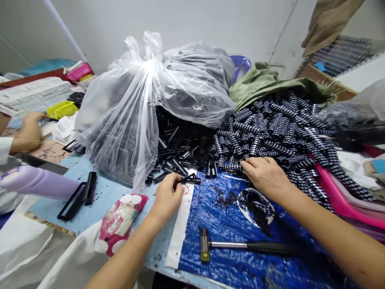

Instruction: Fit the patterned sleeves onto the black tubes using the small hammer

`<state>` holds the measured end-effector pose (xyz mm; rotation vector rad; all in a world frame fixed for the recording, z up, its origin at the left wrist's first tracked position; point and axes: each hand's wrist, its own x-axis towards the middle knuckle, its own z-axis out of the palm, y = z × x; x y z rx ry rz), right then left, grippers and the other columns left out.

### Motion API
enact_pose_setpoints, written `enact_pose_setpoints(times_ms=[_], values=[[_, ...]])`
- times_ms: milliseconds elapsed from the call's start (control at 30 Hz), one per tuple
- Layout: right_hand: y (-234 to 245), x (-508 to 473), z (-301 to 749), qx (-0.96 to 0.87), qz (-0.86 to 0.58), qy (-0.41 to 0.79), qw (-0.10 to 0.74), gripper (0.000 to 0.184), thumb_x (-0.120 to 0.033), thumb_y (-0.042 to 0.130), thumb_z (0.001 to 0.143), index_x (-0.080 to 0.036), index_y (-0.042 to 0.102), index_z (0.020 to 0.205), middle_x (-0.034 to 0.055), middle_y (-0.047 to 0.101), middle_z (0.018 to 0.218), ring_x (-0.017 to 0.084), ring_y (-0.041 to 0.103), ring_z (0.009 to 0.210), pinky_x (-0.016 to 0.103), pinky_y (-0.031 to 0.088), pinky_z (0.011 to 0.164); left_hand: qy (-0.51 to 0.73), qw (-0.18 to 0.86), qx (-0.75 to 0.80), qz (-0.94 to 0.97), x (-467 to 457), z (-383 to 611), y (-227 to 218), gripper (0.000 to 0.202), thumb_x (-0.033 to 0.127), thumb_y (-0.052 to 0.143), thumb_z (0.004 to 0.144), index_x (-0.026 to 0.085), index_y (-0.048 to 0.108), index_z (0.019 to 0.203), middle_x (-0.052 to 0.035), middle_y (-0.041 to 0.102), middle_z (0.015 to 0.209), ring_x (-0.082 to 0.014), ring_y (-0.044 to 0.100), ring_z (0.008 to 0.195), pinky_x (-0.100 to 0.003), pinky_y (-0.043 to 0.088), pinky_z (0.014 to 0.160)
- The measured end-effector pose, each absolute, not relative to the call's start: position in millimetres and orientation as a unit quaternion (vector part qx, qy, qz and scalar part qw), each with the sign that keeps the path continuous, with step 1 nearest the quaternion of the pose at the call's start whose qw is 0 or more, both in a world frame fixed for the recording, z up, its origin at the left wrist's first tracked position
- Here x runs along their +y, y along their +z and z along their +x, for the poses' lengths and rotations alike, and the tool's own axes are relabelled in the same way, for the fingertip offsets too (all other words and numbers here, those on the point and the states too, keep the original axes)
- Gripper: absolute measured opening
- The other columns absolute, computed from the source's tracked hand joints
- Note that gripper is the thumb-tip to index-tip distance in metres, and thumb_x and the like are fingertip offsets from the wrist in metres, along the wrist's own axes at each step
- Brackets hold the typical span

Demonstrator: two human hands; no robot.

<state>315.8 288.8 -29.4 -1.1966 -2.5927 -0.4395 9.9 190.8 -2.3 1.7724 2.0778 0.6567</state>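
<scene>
My left hand (167,196) pinches a small black plastic clip (190,179) just in front of a pile of black plastic parts (183,146). My right hand (264,173) rests palm down on the blue sheet (222,212). Its curled fingers touch the near edge of a heap of black-and-white patterned straps (285,128). Whether those fingers hold a strap is hidden.
A big clear bag of dark parts (144,104) stands behind the pile. A small hammer (240,245) lies near the front edge. A black frame (76,196) lies at left. Another person's hand (28,130) works at far left. Green cloth (264,82) sits behind the straps.
</scene>
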Motion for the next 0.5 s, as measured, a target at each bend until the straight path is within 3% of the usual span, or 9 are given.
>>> enact_pose_setpoints(times_ms=[133,233,333,400,500], values=[[-40.4,270.2,327.4,-0.886,-0.413,-0.145,0.153,0.017,-0.018,0.048,0.097,-0.011,0.064,0.097,0.0128,0.067,0.092,0.024,0.061,0.082,0.037,0.038,0.073,0.494,0.281,0.682,0.460,180.0,14.8,3.5,0.019,0.027,0.062,0.076,0.016,0.067,0.091,-0.0016,0.063,0.082,-0.0137,0.054,0.070,-0.025,0.041,0.065],[-45.9,239.1,333.8,-0.859,-0.443,-0.087,0.243,0.026,-0.028,0.048,0.099,-0.010,0.061,0.110,0.0128,0.069,0.098,0.022,0.064,0.085,0.035,0.045,0.076,0.614,0.398,0.603,0.317,173.9,24.8,14.3,0.017,0.024,0.070,0.065,0.016,0.065,0.079,-0.0017,0.065,0.083,-0.0142,0.057,0.078,-0.024,0.044,0.070],[-44.9,202.9,327.2,-0.723,-0.524,0.184,0.410,0.031,-0.045,0.062,0.091,-0.018,0.065,0.106,0.0065,0.069,0.094,0.019,0.063,0.077,0.031,0.050,0.072,0.628,0.561,0.489,0.226,164.2,41.1,21.7,0.018,0.022,0.069,0.066,0.017,0.058,0.079,-0.0025,0.068,0.085,-0.0175,0.064,0.086,-0.027,0.048,0.079],[-39.2,184.1,313.6,-0.552,-0.557,0.398,0.476,0.039,-0.056,0.071,0.081,-0.021,0.068,0.099,0.0042,0.068,0.087,0.017,0.061,0.072,0.029,0.051,0.065,0.584,0.638,0.457,0.205,155.9,56.6,20.0,0.022,0.026,0.069,0.073,0.019,0.055,0.089,-0.0001,0.066,0.077,-0.0150,0.064,0.071,-0.026,0.049,0.069],[-24.3,168.2,287.5,-0.292,-0.493,0.655,0.492,0.049,-0.065,0.070,0.078,-0.020,0.067,0.099,0.0044,0.066,0.093,0.018,0.062,0.084,0.029,0.054,0.072,0.513,0.660,0.490,0.246,143.2,81.4,8.6,0.028,0.038,0.062,0.087,0.019,0.051,0.104,0.0032,0.062,0.070,-0.0067,0.050,0.044,-0.017,0.035,0.046]])
